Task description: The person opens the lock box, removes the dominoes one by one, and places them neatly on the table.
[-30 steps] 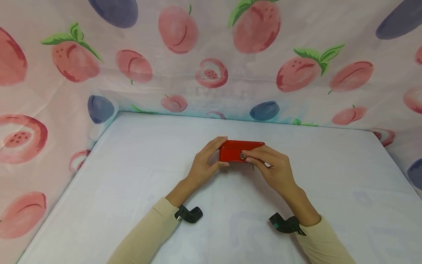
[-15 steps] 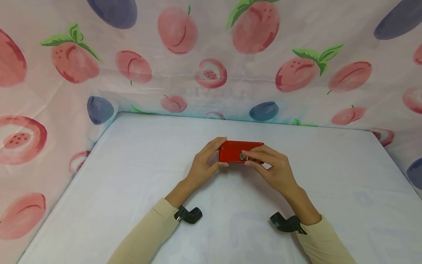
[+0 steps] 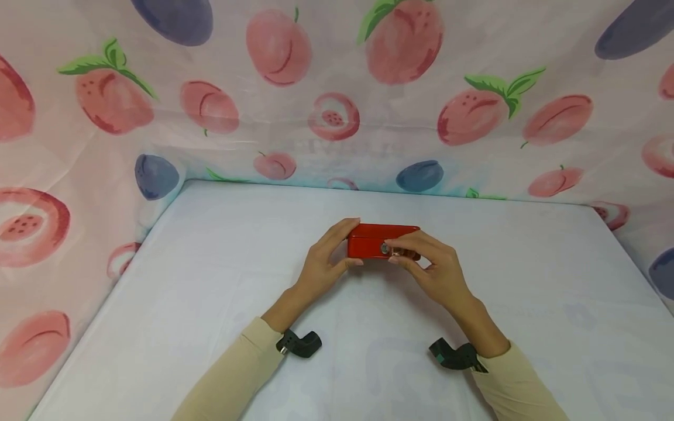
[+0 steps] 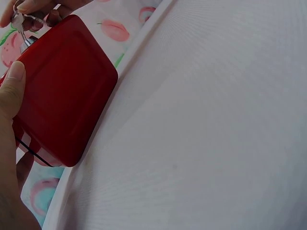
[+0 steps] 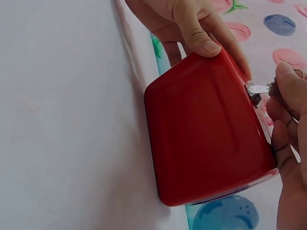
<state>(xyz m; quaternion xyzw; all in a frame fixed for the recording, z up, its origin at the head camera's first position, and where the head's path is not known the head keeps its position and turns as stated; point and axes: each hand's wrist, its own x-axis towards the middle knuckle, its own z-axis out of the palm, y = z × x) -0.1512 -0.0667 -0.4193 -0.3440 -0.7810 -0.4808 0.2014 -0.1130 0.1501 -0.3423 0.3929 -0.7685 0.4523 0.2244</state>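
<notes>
A red metal lockbox (image 3: 383,232) is held tilted up, its lock side toward the head camera. My left hand (image 3: 322,261) grips its left end, the thumb on the underside, as the left wrist view shows. A round silver lock (image 3: 385,248) sits in the front face. My right hand (image 3: 438,264) pinches a key (image 5: 261,89) at that lock between thumb and fingers. How deep the key sits I cannot tell. A key ring with another silver key (image 4: 18,21) hangs by the right fingers. The inside of the box is hidden.
A white cloth covers the table (image 3: 253,234) under both arms. Behind and at the sides hangs a fruit-print curtain (image 3: 221,152). Black wrist cameras (image 3: 299,344) are strapped over the beige sleeves.
My right fingers have shifted slightly at the lock, and a metal glint now shows between them. The piece dangling below that hand is out of sight. The left hand keeps its grip.
</notes>
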